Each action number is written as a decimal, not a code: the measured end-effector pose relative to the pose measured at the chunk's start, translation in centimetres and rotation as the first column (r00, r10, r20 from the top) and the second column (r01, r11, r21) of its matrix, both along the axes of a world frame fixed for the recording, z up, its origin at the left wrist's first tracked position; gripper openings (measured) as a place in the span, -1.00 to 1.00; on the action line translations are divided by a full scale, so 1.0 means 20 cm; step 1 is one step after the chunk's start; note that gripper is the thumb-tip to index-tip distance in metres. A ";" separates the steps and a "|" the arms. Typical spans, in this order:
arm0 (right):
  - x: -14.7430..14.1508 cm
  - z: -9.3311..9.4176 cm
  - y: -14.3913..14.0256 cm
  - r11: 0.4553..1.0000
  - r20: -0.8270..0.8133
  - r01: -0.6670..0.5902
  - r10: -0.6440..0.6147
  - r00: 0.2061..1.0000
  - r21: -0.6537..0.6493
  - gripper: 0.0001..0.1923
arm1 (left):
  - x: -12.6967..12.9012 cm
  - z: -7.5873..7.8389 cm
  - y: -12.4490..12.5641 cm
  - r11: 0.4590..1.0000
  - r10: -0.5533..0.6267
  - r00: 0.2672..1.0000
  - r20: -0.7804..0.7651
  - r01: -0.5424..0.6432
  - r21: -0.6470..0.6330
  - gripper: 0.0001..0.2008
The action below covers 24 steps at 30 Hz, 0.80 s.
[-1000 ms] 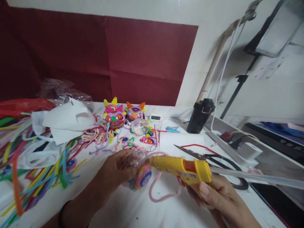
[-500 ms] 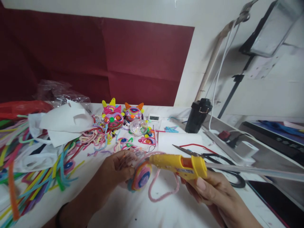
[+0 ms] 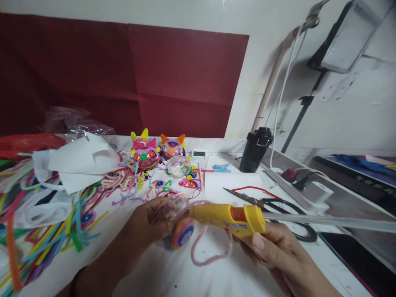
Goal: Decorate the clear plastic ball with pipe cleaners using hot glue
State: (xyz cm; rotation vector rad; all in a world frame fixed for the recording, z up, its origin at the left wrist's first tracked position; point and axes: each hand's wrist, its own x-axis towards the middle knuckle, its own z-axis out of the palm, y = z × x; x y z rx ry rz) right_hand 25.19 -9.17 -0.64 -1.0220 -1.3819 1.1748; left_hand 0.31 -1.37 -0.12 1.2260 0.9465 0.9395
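- A person's right hand point(image 3: 272, 251) closes around the grip of a yellow glue gun point(image 3: 229, 215), its nozzle levelled leftward so the tip meets the workpiece; a clear glue stick point(image 3: 328, 221) juts out behind the gun, toward the right edge of the view.
- The left hand point(image 3: 151, 220) pinches a round ornament point(image 3: 182, 232) wound from coloured pipe cleaners, raised just above the white table point(image 3: 173, 276) and turned to face the nozzle, apparently to steady the spot being glued.
- A pink pipe cleaner point(image 3: 210, 253) trails from the ornament in a loose loop below the gun, its free end hanging toward the table.
- Black-handled scissors point(image 3: 272, 206) lie open just behind the gun, within reach of the right hand.
- Two finished cat-eared ornaments point(image 3: 157, 149) stand at the back of the table, near a black tumbler point(image 3: 255, 150).
- Loose pipe cleaners point(image 3: 46, 231) spill across the left side, partly under sheets of white paper point(image 3: 80, 159).
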 end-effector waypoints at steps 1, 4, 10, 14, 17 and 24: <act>0.00 0.00 0.00 1.000 0.005 0.006 -0.006 1.000 -0.002 -0.51 | 0.00 0.00 0.00 1.000 0.003 1.000 0.005 -0.003 -0.001 -0.69; 0.01 0.00 0.01 1.000 0.011 0.017 -0.017 1.000 0.002 -0.51 | -0.01 -0.01 0.01 1.000 0.002 1.000 0.024 -0.003 0.004 -0.68; 0.02 0.01 0.01 1.000 0.056 0.016 -0.016 0.998 0.005 -0.51 | -0.01 -0.02 0.01 1.000 0.016 0.999 0.035 -0.015 -0.013 -0.66; 0.00 0.02 0.00 0.999 0.048 0.037 -0.037 0.998 -0.013 -0.50 | -0.01 -0.04 0.02 1.000 0.025 0.999 0.045 -0.024 -0.002 -0.67; -0.01 0.02 -0.01 1.000 0.011 0.017 -0.017 1.000 -0.006 -0.50 | -0.01 -0.05 0.03 1.000 0.014 0.998 0.057 -0.014 0.001 -0.66; 0.00 0.01 0.00 0.999 0.049 0.021 -0.023 0.999 0.042 -0.51 | -0.01 -0.02 0.02 1.000 -0.024 1.000 0.019 0.024 0.011 -0.68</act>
